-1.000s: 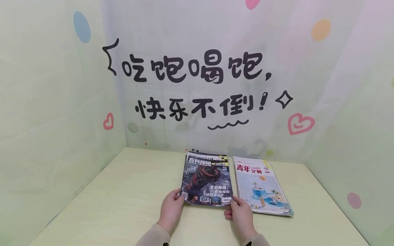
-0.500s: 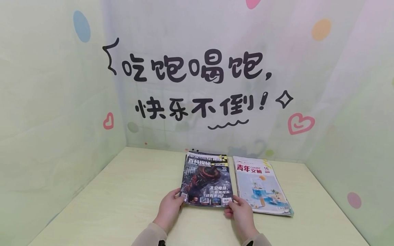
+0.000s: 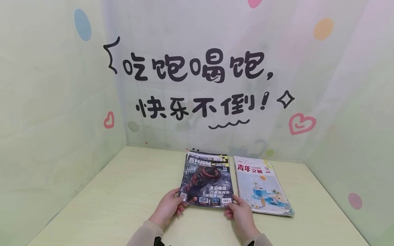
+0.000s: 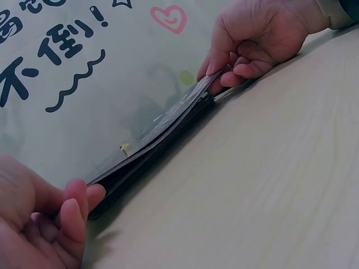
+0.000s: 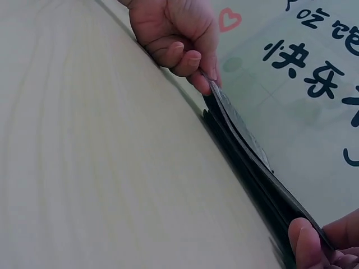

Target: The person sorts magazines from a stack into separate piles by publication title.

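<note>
A dark-covered magazine (image 3: 207, 182) tops a small pile at the back middle of the table in the head view. My left hand (image 3: 167, 206) pinches its near left corner, thumb on the cover and fingers below. At the near right corner, my right hand (image 3: 242, 213) pinches it the same way. Both wrist views show the near edge of the magazine (image 4: 162, 131) raised, with a dark gap over the darker magazines (image 5: 247, 185) beneath. Its far end overlaps another magazine (image 3: 200, 156) whose top strip shows.
Right of the pile lies a second stack, topped by a white-and-blue magazine (image 3: 261, 188). The pale wooden table (image 3: 107, 205) has printed fabric walls (image 3: 197, 85) on its left, back and right.
Both hands keep their hold on the magazine. The left wrist has swung slightly left and outward, and more of its fingers show under the corner. The neighbouring stack has not moved.
</note>
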Demonstrator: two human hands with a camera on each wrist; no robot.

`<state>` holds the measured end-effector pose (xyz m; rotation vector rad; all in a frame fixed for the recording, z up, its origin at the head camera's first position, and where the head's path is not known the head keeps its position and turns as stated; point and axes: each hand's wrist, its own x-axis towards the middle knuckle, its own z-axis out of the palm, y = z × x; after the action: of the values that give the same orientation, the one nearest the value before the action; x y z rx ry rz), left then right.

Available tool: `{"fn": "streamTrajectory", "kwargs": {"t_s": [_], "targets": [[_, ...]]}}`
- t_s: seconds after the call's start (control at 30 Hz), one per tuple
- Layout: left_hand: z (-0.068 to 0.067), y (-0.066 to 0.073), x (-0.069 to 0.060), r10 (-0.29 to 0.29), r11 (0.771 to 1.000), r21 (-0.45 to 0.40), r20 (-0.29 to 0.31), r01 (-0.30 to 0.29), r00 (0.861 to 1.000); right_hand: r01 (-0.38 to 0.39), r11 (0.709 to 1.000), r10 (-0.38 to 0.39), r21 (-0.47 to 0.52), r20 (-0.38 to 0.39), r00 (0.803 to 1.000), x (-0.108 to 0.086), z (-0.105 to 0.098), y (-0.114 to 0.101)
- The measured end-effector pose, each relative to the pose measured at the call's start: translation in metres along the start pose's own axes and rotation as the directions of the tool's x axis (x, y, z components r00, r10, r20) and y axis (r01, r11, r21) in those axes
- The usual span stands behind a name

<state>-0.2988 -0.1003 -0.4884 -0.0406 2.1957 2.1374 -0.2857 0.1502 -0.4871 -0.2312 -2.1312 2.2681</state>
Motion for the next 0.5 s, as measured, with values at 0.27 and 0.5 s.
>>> {"fn": "streamTrajectory", "kwargs": {"t_s": [0.27,0.5], "targets": [[0.0027,0.0026,-0.0031,-0.017,0.998,-0.064,-0.015,0.016,1.000,-0.007,1.000,0.007,-0.005,-0.029,1.000,-0.0006,0.0007,-0.0033],[0.0028,0.0030,-0.0032,-0.026,0.993,-0.117,-0.003,0.025,1.000,0.031,0.999,-0.030,0.042,-0.025,0.999,-0.0019,0.0006,-0.0062]]}}
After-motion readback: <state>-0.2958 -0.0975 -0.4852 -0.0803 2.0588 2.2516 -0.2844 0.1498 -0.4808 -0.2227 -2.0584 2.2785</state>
